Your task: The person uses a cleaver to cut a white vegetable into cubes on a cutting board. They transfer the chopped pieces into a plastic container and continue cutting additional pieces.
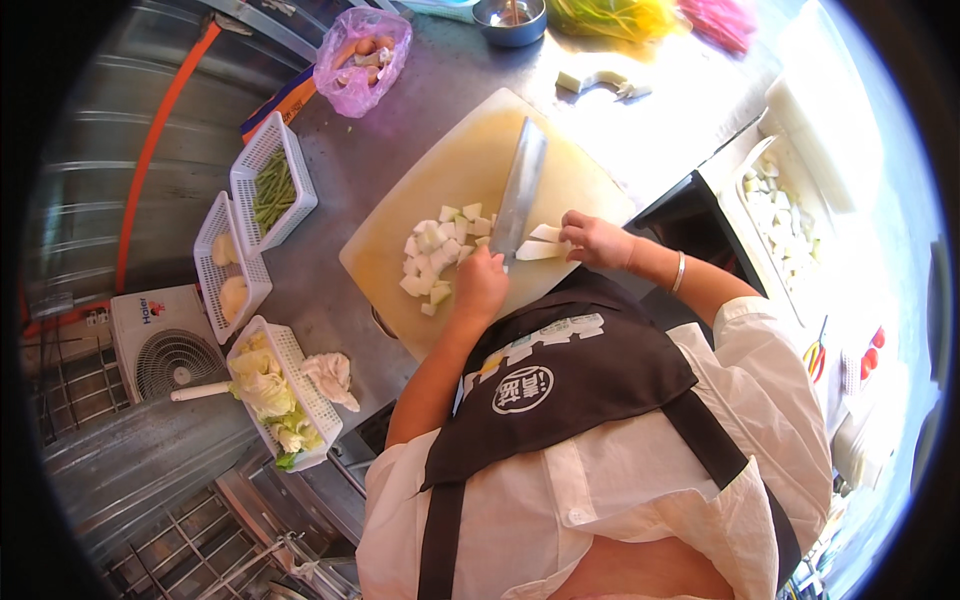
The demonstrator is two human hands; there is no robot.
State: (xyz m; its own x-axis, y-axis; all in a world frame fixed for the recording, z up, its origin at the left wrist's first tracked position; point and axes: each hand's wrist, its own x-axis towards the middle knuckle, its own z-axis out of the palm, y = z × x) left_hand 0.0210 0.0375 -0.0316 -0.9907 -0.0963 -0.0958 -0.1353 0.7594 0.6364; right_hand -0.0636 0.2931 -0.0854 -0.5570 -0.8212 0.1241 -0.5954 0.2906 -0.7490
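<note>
My left hand [480, 289] grips the handle of a cleaver [521, 184], its broad blade pointing away from me over a pale cutting board [450, 169]. Left of the blade lies a loose pile of cut white gourd chunks [431, 251], some with greenish edges. My right hand [600, 238] is on the near right of the board, its fingers holding the ends of white gourd strips [541, 249]. These strips lie just right of the blade. The cleaver handle is mostly hidden inside my left hand.
White baskets hold green beans [274, 191], pale round vegetables [232, 296] and leafy cabbage [262, 382]. A cloth [330, 379] lies nearby. Beyond the board are a pink bag of eggs [364, 60], a bowl [510, 21] and a curved gourd piece [600, 71]. A container of gourd chunks [780, 217] stands right.
</note>
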